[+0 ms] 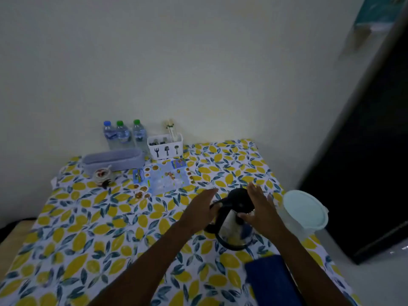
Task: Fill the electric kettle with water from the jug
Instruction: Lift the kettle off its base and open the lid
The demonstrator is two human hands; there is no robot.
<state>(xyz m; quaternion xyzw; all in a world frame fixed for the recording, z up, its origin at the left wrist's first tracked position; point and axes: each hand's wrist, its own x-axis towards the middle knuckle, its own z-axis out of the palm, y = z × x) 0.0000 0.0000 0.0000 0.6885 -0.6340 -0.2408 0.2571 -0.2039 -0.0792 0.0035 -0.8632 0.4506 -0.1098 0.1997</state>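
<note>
The steel electric kettle (231,226) with a black lid and black handle stands on the lemon-print tablecloth (88,228), right of centre. My left hand (199,212) lies against the handle side of the kettle, fingers stretched toward the lid. My right hand (259,208) rests on the right side of the lid with fingers spread. Whether either hand truly grips is unclear. The clear jug (304,213), topped with a pale round lid, stands just right of the kettle near the table's right edge.
Three water bottles (123,134), a white cutlery caddy (165,145), a grey tray (113,160), a small jar (102,175) and a printed leaflet (163,176) lie at the back. A blue cloth (269,279) lies near the front right. A dark cabinet (364,173) stands right.
</note>
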